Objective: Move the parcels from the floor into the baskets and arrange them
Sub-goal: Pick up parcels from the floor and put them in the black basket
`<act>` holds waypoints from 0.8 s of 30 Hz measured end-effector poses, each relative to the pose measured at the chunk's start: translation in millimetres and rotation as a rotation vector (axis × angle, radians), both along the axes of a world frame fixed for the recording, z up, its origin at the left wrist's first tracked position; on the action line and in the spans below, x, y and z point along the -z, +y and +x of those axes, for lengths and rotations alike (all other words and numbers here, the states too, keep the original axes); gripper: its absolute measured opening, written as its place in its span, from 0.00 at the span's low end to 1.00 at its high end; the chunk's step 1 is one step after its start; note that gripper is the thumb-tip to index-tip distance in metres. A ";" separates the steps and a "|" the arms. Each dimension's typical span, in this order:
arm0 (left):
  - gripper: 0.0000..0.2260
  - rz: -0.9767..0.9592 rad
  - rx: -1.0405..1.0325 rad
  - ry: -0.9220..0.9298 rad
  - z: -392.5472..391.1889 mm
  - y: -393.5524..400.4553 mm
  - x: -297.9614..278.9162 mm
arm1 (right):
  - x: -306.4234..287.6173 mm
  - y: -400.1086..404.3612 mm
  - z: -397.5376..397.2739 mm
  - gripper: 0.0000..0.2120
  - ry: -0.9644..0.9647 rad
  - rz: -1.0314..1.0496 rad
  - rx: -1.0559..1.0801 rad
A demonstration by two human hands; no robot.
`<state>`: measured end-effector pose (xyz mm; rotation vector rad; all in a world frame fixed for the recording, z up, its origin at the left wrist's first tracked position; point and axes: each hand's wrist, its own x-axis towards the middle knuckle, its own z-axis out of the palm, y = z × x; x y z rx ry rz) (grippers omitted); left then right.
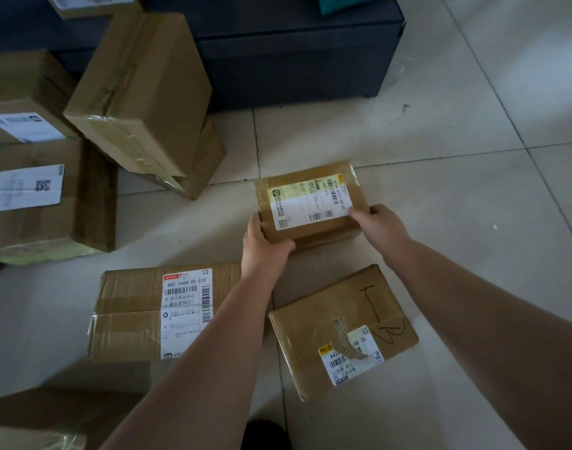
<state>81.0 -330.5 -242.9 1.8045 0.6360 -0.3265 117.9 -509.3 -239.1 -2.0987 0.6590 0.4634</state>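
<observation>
Both hands grip a small parcel (309, 204).
Left hand (261, 245) and right hand (380, 222) clasp its near corners; stiff, probably light cardboard.

Matt brown cardboard parcel (310, 203), glossy tape, paper label (310, 203), smooth floor tiles (440, 141)

Floor (473, 131): pale square tiles, thin dark grout lines. Dark cabinet (294, 60) stands at the far edge. Cardboard parcels lie on the tiles. Long parcel (131, 313), near centre-left, white label up. Marked parcel (343, 326) just right of it, black pen strokes and a torn label on top. Labelled box (50, 203) at left edge. Tall box (141, 92) leans over a lower box (203, 170) by the cabinet's left end.
</observation>
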 end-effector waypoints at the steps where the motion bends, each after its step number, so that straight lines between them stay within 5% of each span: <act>1: 0.23 -0.005 -0.004 -0.006 -2.1 0.3 0.2 | -0.4 0.0 0.2 0.20 -0.007 -0.014 -0.007; 5: 0.26 0.041 -0.005 0.018 -13.3 0.6 1.7 | -4.0 0.7 3.9 0.20 -0.050 -0.098 -0.001; 8: 0.21 -0.017 0.091 0.079 -20.7 -6.0 2.4 | -3.3 3.5 5.7 0.30 -0.104 -0.067 0.080; 13: 0.19 0.071 0.437 0.083 -39.2 -11.3 4.2 | -4.4 29.0 -5.2 0.47 -0.001 -0.147 -0.104; 17: 0.12 0.266 0.245 -0.169 -43.5 9.1 -7.4 | -17.2 56.8 -15.2 0.39 -0.213 -0.453 -0.254; 20: 0.11 0.408 0.079 -0.259 -51.1 43.2 -13.3 | -29.0 102.7 -29.4 0.29 -0.524 -0.306 -0.570; 24: 0.12 0.438 -0.127 -0.156 -73.8 92.2 -15.7 | -23.8 170.1 -50.5 0.28 -0.520 -0.100 -0.982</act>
